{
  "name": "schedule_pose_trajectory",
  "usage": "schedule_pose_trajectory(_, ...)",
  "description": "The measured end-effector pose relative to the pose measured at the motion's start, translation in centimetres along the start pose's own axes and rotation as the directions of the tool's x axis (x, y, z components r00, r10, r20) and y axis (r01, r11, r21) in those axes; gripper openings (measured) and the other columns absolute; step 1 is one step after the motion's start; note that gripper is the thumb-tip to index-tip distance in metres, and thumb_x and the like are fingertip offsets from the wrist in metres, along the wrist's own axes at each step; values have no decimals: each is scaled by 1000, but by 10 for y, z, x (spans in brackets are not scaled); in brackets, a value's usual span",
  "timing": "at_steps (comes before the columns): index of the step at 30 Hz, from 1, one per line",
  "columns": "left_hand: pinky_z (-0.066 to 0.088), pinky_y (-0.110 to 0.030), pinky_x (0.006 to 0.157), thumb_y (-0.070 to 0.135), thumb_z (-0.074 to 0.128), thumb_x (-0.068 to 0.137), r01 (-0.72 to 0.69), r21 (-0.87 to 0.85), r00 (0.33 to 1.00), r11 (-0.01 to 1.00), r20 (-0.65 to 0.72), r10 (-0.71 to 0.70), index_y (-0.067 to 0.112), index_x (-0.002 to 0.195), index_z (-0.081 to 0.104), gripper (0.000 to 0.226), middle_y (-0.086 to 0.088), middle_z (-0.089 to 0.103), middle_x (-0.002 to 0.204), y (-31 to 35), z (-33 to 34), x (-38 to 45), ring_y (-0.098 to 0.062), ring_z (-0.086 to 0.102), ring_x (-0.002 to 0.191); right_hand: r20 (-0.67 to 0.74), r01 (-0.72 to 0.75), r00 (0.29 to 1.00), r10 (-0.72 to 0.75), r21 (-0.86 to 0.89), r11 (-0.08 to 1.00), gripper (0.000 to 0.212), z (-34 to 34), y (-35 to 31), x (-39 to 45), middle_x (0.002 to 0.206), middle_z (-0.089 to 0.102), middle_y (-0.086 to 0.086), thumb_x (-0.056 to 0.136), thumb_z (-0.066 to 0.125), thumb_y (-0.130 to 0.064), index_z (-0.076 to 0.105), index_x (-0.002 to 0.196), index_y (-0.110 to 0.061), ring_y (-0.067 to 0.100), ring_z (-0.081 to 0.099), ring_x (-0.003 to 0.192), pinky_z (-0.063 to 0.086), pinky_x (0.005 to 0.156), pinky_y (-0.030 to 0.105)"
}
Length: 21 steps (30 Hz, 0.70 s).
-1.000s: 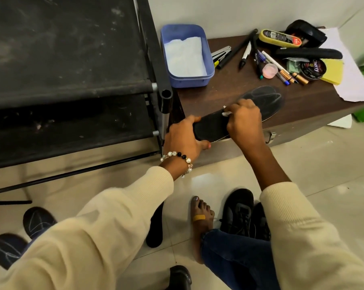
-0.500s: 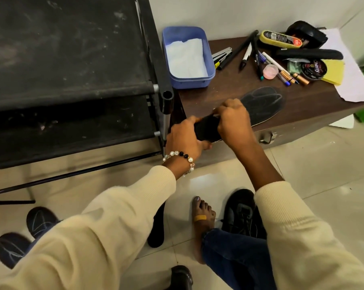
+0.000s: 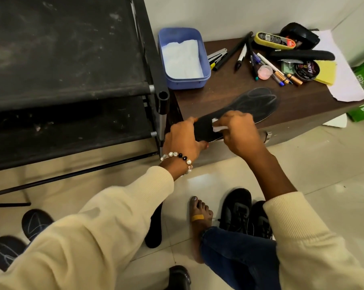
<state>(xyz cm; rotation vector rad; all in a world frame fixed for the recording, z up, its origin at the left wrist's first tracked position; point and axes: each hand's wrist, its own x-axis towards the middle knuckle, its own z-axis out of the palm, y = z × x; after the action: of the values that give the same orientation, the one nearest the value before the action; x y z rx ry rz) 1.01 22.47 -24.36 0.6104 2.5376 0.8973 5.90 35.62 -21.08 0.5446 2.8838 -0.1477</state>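
A black shoe insole (image 3: 252, 103) lies across the near edge of the dark wooden table (image 3: 225, 88), its heel end sticking out over the edge. My left hand (image 3: 182, 139), with a bead bracelet at the wrist, grips that heel end. My right hand (image 3: 239, 132) pinches a small white wipe (image 3: 217, 126) and presses it on the insole's middle. The insole's toe end shows faint pale lines.
A blue tub (image 3: 183, 57) with white tissue stands at the table's back left. Pens, a shoe-polish tin (image 3: 306, 69), a yellow sponge (image 3: 326, 73), a brush and paper lie at the back right. A black rack (image 3: 72, 80) stands left. Black shoes (image 3: 237, 210) and more insoles lie on the tiled floor.
My right hand slid along the insole toward the heel, then back toward the middle, and the white wipe shows again. My left hand kept its grip on the heel end.
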Motion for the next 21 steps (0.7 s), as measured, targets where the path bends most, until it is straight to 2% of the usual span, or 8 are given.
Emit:
schedule_pose_trajectory(3,52,-39,81,40,75,79,-33,174,999,984,20,30,22,136,45,67,-10,52,126,6,-1,-3,-33,59,107,22,92,995,-94,79,993,35,-9,7,-13,129,57,5,94,54,-12,60,127,-22,24,52,117,38,102,31)
schedule_pose_trajectory(5,51,-38,75,44,72,80,-29,265,999,964,30,22,17,134,42,67,-12,40,131,13,-1,-8,-34,59,103,-93,-89,988,126,330,940,30,-11,23,-19,122,62,4,92,58,-14,63,121,-20,19,57,111,41,96,23)
schedule_pose_trajectory(8,51,-38,81,49,69,82,-86,341,995,936,-21,99,13,135,38,71,-13,29,134,20,-1,-11,-31,52,107,-278,-235,785,554,694,681,23,-13,44,-23,107,67,2,88,65,-21,67,109,-13,11,61,93,41,71,9)
schedule_pose_trajectory(11,43,-41,98,50,62,86,-193,405,976,894,-11,215,15,144,34,74,-9,25,142,19,0,-5,-30,36,124,-337,-294,686,645,682,670,27,-4,52,-18,105,67,3,86,67,-28,67,108,-12,13,63,93,43,68,14)
schedule_pose_trajectory(13,37,-43,103,50,58,89,-222,421,972,879,30,231,17,147,31,72,-5,25,147,16,0,0,-30,31,129,-364,-331,735,572,544,771,28,4,46,-12,112,65,6,88,66,-24,66,113,-12,18,60,101,48,81,24)
schedule_pose_trajectory(16,34,-43,103,51,52,92,-246,444,968,861,64,244,17,148,30,68,-3,31,147,15,3,3,-28,29,131,-303,-269,887,349,276,923,29,13,31,-8,115,62,13,93,56,-18,63,121,-11,25,56,105,47,91,34)
schedule_pose_trajectory(18,34,-42,101,51,52,92,-252,463,965,850,57,256,16,147,31,68,-3,33,145,14,4,4,-28,31,130,-278,-206,928,249,175,963,31,17,16,-10,115,59,15,95,51,-14,60,124,-11,27,53,106,44,88,31)
schedule_pose_trajectory(21,35,-41,98,49,55,91,-266,475,960,839,48,277,14,145,35,68,-4,36,142,13,4,4,-29,34,127,-217,-131,954,207,321,938,31,25,1,-17,102,51,6,94,44,-13,60,121,-10,12,46,91,36,72,12)
